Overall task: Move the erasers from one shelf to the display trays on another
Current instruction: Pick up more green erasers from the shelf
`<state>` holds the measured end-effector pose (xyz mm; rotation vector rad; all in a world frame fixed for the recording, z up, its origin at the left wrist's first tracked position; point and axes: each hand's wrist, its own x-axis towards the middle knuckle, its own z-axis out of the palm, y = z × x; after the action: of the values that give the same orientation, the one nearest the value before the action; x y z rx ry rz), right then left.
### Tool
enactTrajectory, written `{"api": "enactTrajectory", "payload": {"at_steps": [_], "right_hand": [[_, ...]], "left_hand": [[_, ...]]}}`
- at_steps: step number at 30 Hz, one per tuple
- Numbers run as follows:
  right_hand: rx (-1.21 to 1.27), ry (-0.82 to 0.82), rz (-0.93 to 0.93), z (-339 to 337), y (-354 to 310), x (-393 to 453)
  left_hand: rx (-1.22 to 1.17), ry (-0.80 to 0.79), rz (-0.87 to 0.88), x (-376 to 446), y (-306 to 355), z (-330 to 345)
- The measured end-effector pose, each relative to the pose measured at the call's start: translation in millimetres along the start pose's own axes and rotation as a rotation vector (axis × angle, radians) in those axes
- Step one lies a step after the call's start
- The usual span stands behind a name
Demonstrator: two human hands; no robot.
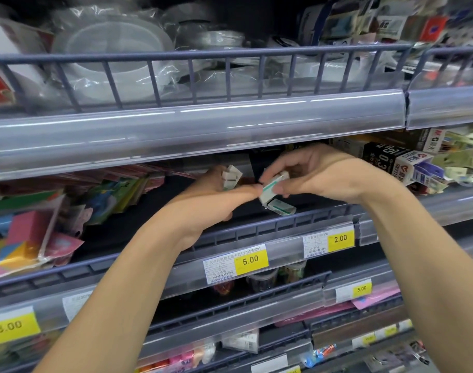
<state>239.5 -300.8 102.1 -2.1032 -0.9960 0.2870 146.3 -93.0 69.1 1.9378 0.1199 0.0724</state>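
Both hands reach into the middle shelf (256, 232) over its dark floor. My left hand (216, 197) holds a small white eraser (231, 177) with a green stripe between its fingers. My right hand (310, 176) pinches another white, green-striped eraser (271, 188) between thumb and fingers, right beside the left fingertips. A third eraser (282, 207) of the same kind lies just below it, near the shelf's front fence. No display tray is visible.
Colourful packets (36, 227) fill the left of this shelf. Black and white boxes (396, 162) crowd its right end. The upper shelf rail (203, 125) hangs close above the hands, with plastic containers (111, 49) behind it. Yellow price tags (251, 259) line the front edges.
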Motion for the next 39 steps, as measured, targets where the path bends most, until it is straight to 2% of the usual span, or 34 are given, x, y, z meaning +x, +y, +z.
{"api": "enactTrajectory", "payload": {"at_steps": [3, 8, 12, 15, 17, 20, 22, 25, 27, 29, 32, 39], "right_hand": [[0.072, -0.018, -0.107, 20.0, -15.1, 5.2], [0.204, 0.053, -0.205, 44.9, -20.6, 15.0], [0.006, 0.17, -0.196, 48.2, -16.4, 21.2], [-0.001, 0.259, -0.061, 31.3, -9.2, 19.4], [-0.172, 0.215, 0.097, 17.4, -1.6, 17.3], [-0.416, 0.031, 0.274, 12.4, 10.2, 17.1], [-0.474, -0.051, 0.313, 18.1, 13.4, 19.8], [-0.509, -0.068, 0.294, 22.1, 13.1, 23.3], [-0.405, 0.018, 0.257, 22.3, 11.3, 22.0], [-0.121, 0.152, 0.179, 26.5, 6.7, 19.1], [0.243, 0.211, 0.011, 40.5, -10.4, 15.2], [0.228, 0.261, -0.158, 64.4, -20.1, 20.6]], "left_hand": [[0.064, -0.061, 0.043, -2.8, 1.5, 1.1], [0.112, -0.04, 0.06, -5.4, -2.1, -0.6], [0.092, -0.027, 0.08, -6.1, -0.8, -0.1], [0.086, 0.01, 0.063, -4.4, -4.0, -0.8], [0.066, 0.04, 0.062, -2.6, -5.6, -1.9], [0.02, 0.065, 0.051, -0.5, -6.2, -2.4], [-0.004, 0.063, 0.037, -0.3, -5.7, -2.1], [-0.042, 0.069, 0.016, 0.4, -5.4, -2.6], [-0.066, 0.074, 0.001, -0.6, -4.7, -3.0], [-0.092, 0.077, -0.007, -0.6, -5.3, -3.8], [-0.129, 0.017, 0.0, -1.4, -3.8, -5.9], [-0.222, -0.058, 0.037, -3.3, -2.1, -6.0]]}}
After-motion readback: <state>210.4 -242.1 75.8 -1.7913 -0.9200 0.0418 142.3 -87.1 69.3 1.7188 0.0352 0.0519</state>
